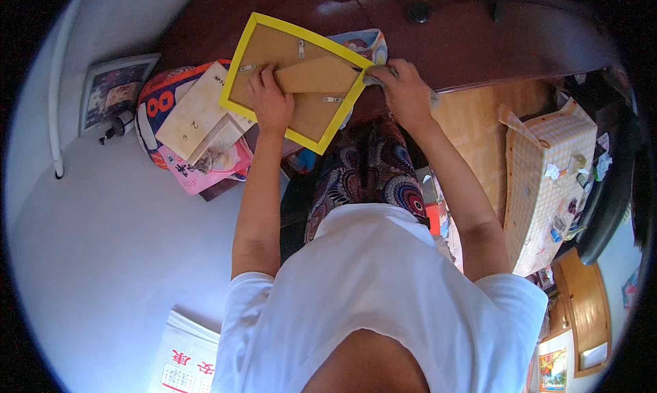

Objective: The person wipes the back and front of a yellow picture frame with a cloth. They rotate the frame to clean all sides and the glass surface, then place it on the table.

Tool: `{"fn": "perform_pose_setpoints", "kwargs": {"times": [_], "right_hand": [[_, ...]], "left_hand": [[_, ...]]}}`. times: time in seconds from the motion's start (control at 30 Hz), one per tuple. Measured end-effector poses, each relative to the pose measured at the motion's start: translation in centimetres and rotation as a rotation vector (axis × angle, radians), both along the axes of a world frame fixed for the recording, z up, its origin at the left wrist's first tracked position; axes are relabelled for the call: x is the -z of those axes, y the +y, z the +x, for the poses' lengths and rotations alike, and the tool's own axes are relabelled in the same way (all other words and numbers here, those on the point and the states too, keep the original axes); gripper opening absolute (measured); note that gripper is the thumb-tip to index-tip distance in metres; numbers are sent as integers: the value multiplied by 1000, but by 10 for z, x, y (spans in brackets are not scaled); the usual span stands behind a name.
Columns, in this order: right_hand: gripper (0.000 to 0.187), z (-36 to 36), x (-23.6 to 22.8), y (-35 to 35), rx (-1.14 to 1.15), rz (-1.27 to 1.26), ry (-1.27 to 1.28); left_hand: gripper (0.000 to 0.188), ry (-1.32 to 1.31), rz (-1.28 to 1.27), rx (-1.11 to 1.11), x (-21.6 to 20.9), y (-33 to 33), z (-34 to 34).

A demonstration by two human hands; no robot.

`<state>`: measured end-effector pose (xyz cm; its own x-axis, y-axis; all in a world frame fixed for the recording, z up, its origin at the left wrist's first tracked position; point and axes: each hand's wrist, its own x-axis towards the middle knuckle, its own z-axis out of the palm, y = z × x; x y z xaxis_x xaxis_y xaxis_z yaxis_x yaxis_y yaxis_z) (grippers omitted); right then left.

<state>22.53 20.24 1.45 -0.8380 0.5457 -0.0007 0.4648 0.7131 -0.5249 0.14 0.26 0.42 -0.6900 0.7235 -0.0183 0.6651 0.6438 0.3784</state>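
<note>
While showing its back, the yellow frame (311, 78) slants — long axis down-right.

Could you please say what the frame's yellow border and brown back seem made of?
The yellow border looks like smooth painted wood or plastic; its even colour leaves that open. The brown back seems matte fibreboard or cardboard, judging by its dull tan surface.

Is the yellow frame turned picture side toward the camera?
No, the yellow frame shows its brown backing board and metal clips instead.
</note>
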Motion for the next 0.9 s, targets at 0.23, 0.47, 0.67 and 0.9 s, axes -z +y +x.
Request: {"fn": "perform_pose_setpoints", "kwargs": {"times": [0.23, 0.47, 0.67, 0.9], "right_hand": [[38, -15, 14, -3, 45, 0, -106], [46, 4, 1, -4, 252, -125, 81], [43, -16, 4, -48, 216, -70, -86], [38, -15, 17, -56, 155, -61, -38]], "left_hand": [[61, -21, -1, 16, 4, -4, -5], [62, -22, 60, 31, 8, -6, -5], [63, 1, -10, 33, 3, -2, -2], [66, 34, -56, 71, 3, -6, -5]]}}
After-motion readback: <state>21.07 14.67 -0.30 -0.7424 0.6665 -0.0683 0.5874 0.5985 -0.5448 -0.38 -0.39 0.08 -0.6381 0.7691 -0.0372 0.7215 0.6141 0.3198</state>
